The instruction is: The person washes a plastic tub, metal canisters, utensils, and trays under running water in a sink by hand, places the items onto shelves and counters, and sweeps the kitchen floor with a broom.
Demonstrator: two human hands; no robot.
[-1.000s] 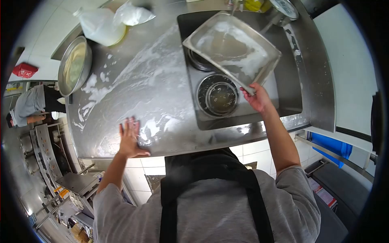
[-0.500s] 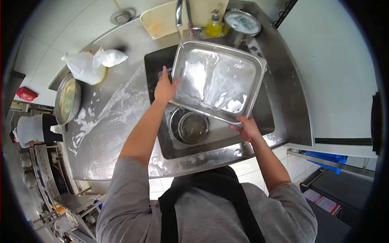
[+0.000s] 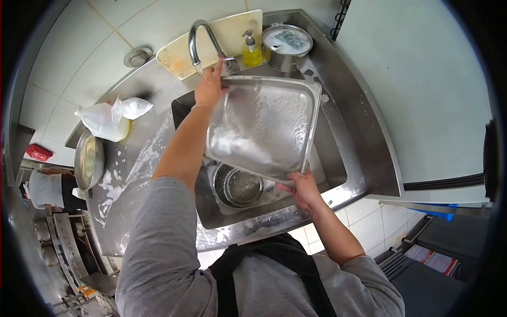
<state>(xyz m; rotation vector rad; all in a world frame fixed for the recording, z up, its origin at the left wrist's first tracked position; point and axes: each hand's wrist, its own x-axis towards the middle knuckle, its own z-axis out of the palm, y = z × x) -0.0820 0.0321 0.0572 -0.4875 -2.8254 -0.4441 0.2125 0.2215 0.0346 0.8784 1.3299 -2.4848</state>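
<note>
A rectangular stainless steel pan (image 3: 264,124), wet and beaded with drops, is held tilted over the sink (image 3: 338,158). My right hand (image 3: 305,191) grips its near right corner, thumb on the rim. My left hand (image 3: 208,90) is at the far left corner, fingers stretched toward the base of the tap (image 3: 194,45) and its lever. The thumb lies beside the pan's rim; whether it bears any weight I cannot tell. A little water shows at the spout, partly hidden by the hand. Below the pan, a round metal pot (image 3: 215,185) holding water sits in the sink.
Behind the sink are a cutting board (image 3: 174,55), a soap pump bottle (image 3: 252,50) and a pot with suds (image 3: 287,55). On the left stand a plastic jug (image 3: 100,121) and a metal bowl (image 3: 97,164). Suds streak the counter (image 3: 137,185). Another person (image 3: 45,187) is at far left.
My left hand has moved up the pan's left side toward the tap. The pan has tipped, and the pooled water and foam in it have mostly run off. My right hand keeps its corner.
</note>
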